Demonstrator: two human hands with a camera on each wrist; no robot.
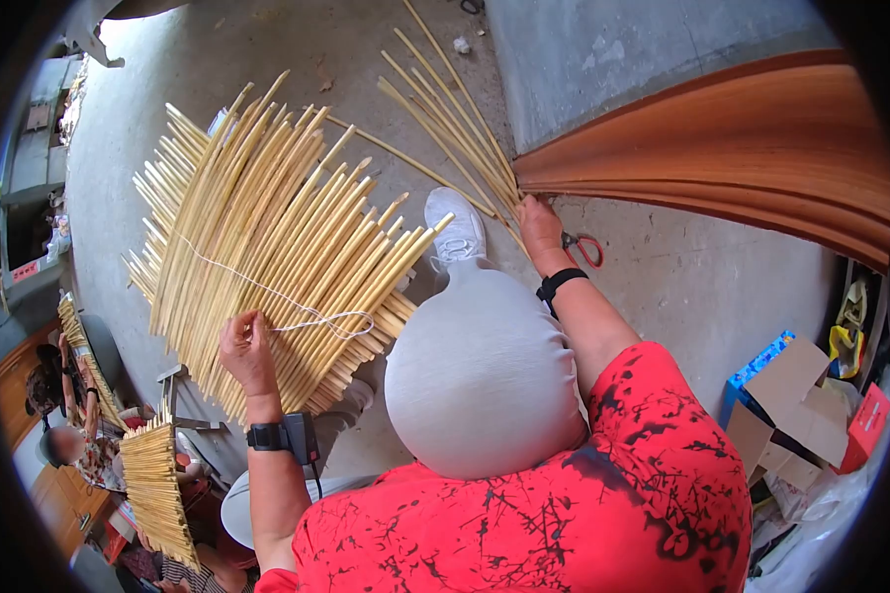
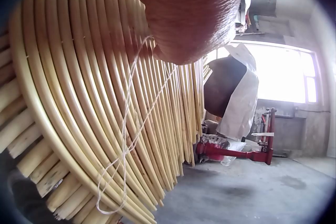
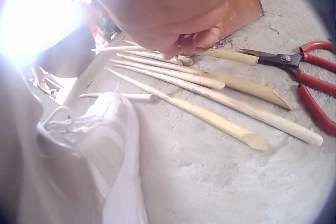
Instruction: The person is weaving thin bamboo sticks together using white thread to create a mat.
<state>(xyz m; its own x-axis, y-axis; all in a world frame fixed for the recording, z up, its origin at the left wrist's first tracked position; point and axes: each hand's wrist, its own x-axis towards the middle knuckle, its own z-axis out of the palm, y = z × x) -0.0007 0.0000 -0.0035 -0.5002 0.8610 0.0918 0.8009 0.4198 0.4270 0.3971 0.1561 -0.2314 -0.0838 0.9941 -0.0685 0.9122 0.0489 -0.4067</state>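
Observation:
A large mat of pale sticks (image 1: 267, 227) joined by white string lies left of the knee. Above its near part, the left hand (image 1: 247, 354) pinches the white string (image 1: 311, 314), which loops over the sticks; the left wrist view shows the hand (image 2: 189, 14) close above them. On the floor at the right, the right hand (image 1: 541, 229) holds the end of a stick (image 3: 231, 56) among several loose sticks (image 3: 210, 116). Red-handled scissors (image 3: 310, 69) lie beside that hand, blades near the held stick's end.
A white shoe (image 1: 457, 229) stands between the mat and loose sticks. A reddish-brown wooden panel (image 1: 722, 148) is at the upper right, cardboard boxes (image 1: 796, 395) at the lower right. At the lower left, another person (image 1: 89, 445) sits near a smaller stick mat (image 1: 155, 484).

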